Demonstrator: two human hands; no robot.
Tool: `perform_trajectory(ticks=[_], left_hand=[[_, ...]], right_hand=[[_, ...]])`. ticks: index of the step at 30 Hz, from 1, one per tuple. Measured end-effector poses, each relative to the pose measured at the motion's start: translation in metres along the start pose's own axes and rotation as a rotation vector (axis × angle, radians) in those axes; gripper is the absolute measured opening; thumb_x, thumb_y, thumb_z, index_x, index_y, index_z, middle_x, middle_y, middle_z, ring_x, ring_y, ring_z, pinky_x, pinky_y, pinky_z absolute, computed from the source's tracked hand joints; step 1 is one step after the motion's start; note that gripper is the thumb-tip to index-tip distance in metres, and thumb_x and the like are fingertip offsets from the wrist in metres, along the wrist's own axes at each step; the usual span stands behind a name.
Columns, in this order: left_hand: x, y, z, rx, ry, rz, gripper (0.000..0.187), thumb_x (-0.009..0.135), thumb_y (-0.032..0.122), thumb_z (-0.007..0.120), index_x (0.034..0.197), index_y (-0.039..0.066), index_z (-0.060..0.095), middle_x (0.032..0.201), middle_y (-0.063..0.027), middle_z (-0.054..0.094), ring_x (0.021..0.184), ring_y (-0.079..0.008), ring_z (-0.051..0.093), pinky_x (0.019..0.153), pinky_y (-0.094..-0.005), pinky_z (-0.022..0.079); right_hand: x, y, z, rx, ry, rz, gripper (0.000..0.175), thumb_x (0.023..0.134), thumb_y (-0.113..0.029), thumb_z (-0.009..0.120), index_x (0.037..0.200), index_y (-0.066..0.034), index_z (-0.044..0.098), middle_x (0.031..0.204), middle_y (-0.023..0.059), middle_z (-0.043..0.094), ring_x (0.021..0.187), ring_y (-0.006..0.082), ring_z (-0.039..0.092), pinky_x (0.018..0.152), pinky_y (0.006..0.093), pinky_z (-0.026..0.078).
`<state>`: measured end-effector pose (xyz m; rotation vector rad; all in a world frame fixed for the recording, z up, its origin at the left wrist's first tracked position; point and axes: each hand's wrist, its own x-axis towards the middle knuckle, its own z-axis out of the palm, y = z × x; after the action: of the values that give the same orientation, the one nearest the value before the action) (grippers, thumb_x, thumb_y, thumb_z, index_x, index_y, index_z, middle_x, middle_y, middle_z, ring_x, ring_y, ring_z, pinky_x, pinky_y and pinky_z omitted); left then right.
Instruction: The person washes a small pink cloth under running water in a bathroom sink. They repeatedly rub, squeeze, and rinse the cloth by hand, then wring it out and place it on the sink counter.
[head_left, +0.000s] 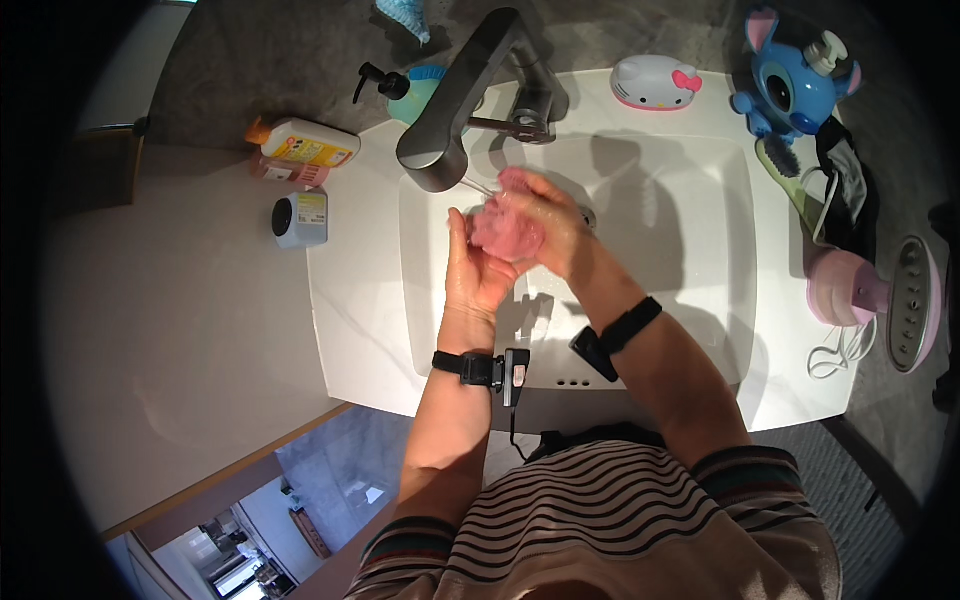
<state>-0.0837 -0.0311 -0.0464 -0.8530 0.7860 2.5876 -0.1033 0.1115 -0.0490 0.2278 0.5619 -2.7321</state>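
Note:
Over the white washbasin (720, 225), a wet pink cloth or mesh puff (510, 229) is bunched between my two hands. Its exact kind is hard to tell through the blur. My left hand (480, 277) cups it from the lower left, palm up, thumb raised; its other fingers are mostly hidden by the pink bundle. From the right, my right hand (559, 225) grips the same bundle, fingers curled over its upper side. A thin stream of water runs from the dark grey faucet (457, 112) onto the bundle. The drain (589, 217) is partly hidden behind my right hand.
Left of the basin are a lotion pump bottle (311, 142), a pink bottle (300, 172) and a white bottle with a black cap (304, 219). A green pump bottle (412, 97), a cat-shaped box (654, 84), a blue character dispenser (795, 90), a brush (784, 169) and a pink garment steamer (847, 289) surround it.

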Motion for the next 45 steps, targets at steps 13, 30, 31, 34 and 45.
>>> perform_trajectory(ticks=[13,30,31,34,45], left_hand=[[0.01,-0.016,0.011,-0.036,-0.202,0.198,0.031,0.1,0.025,0.047,0.124,0.007,0.055,0.126,-0.0074,0.058,0.116,-0.0248,0.055,0.104,-0.0405,0.041],[0.0,0.006,0.012,-0.028,-0.177,0.138,0.038,0.098,0.034,0.051,0.125,0.007,0.051,0.123,-0.0074,0.058,0.117,-0.0275,0.053,0.101,-0.0437,0.044],[0.001,0.007,0.011,-0.036,-0.248,0.104,0.039,0.097,0.034,0.052,0.126,0.008,0.05,0.122,-0.0074,0.058,0.116,-0.0273,0.053,0.101,-0.0427,0.044],[0.002,0.0,0.011,0.04,-0.366,0.099,0.039,0.097,0.031,0.054,0.128,0.008,0.049,0.12,-0.0072,0.058,0.113,-0.0263,0.054,0.101,-0.0406,0.044],[0.007,0.012,0.012,0.029,-0.446,0.105,0.035,0.099,0.033,0.047,0.125,0.01,0.052,0.121,-0.0067,0.058,0.108,-0.0278,0.056,0.097,-0.0438,0.046]], right_hand=[[0.042,0.053,-0.022,-1.055,0.177,-0.379,0.029,0.087,-0.032,0.062,0.108,-0.0132,0.069,0.135,0.017,0.053,0.13,0.0356,0.043,0.107,0.0433,0.035],[0.011,0.051,0.011,-1.215,0.076,-0.328,0.046,0.085,-0.025,0.062,0.129,-0.0119,0.058,0.145,0.0196,0.041,0.136,0.0346,0.037,0.112,0.0402,0.029],[0.008,0.055,0.012,-1.216,0.066,-0.367,0.047,0.085,-0.025,0.061,0.13,-0.0114,0.057,0.146,0.0199,0.04,0.136,0.0346,0.036,0.112,0.0398,0.029],[0.031,0.045,0.018,-1.28,0.01,-0.351,0.049,0.085,-0.026,0.061,0.132,-0.01,0.055,0.147,0.0208,0.038,0.137,0.0346,0.035,0.113,0.0385,0.029],[0.006,0.059,0.015,-1.199,-0.013,-0.411,0.044,0.089,-0.02,0.057,0.133,-0.0134,0.055,0.145,0.0175,0.041,0.143,0.0313,0.025,0.11,0.0411,0.031]])
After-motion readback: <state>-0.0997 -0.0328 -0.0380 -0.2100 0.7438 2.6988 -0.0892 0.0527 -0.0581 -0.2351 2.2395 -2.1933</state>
